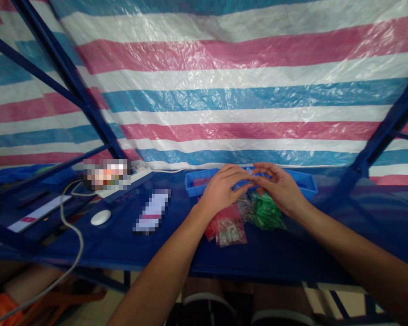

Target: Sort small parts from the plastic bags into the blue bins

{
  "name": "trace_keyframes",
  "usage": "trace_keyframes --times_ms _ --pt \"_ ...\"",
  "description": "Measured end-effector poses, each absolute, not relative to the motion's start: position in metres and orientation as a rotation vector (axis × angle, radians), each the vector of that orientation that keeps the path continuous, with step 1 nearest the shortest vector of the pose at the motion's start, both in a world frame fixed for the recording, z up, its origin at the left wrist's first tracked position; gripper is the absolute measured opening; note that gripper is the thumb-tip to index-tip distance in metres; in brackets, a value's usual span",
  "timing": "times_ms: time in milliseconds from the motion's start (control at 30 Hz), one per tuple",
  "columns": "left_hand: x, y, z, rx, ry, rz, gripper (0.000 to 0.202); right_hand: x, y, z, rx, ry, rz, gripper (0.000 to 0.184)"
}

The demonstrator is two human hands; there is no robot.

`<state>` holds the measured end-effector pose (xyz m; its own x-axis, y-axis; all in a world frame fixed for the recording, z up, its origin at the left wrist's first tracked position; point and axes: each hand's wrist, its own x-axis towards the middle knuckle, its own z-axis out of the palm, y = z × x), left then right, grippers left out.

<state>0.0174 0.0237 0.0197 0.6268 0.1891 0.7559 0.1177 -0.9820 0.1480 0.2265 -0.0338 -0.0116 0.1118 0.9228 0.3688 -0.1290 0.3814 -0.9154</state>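
My left hand [222, 188] and my right hand [277, 186] meet above the table, fingers bent and tips close together. A tiny clear, shiny piece [249, 171] shows between the fingertips; its kind is too small to make out. Below my left hand lie red-tinted small plastic bags [231, 226], the front one with pale contents. Under my right hand is a heap of green plastic pieces or packets [267, 212]. Clear packets [246, 208] lie between the two heaps. Behind the hands are a blue bin [190, 184] on the left and another blue bin [308, 182] on the right, both partly covered.
On the blue table [275, 253] to the left lie a blurred-out phone-like device [153, 210], a white mouse [101, 217] and a power strip [141, 175]. A pale cable [78, 235] hangs over the edge. Blue posts [377, 131] and a striped sheet [238, 99] enclose the table.
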Motion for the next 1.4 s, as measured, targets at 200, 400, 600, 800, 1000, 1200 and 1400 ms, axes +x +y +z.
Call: trace_keyframes --times_ms 200,400,600,800,1000,1200,1400 --pt "0.017 0.02 0.023 2.734 0.307 1.256 0.022 0.225 -0.035 -0.008 -0.904 -1.211 0.899 0.052" --pt "0.017 0.015 0.025 2.629 0.407 1.339 0.02 0.22 -0.043 0.002 -0.872 -1.194 1.023 0.04" --pt "0.017 0.014 0.024 2.447 0.586 1.434 0.027 0.218 -0.046 0.004 -0.872 -1.246 1.024 0.039" --pt "0.015 0.015 0.026 2.46 0.511 1.321 0.026 0.22 -0.044 0.001 -0.867 -1.211 1.04 0.046" --pt "0.014 0.016 0.027 2.585 0.317 1.238 0.041 0.222 -0.045 0.004 -0.899 -1.114 1.127 0.047" --pt "0.017 0.015 0.025 2.572 0.437 1.285 0.016 0.221 -0.045 0.006 -0.892 -1.096 1.249 0.043" --pt "0.017 0.015 0.026 2.472 0.614 1.3 0.023 0.219 -0.047 0.008 -0.851 -1.153 1.2 0.04"
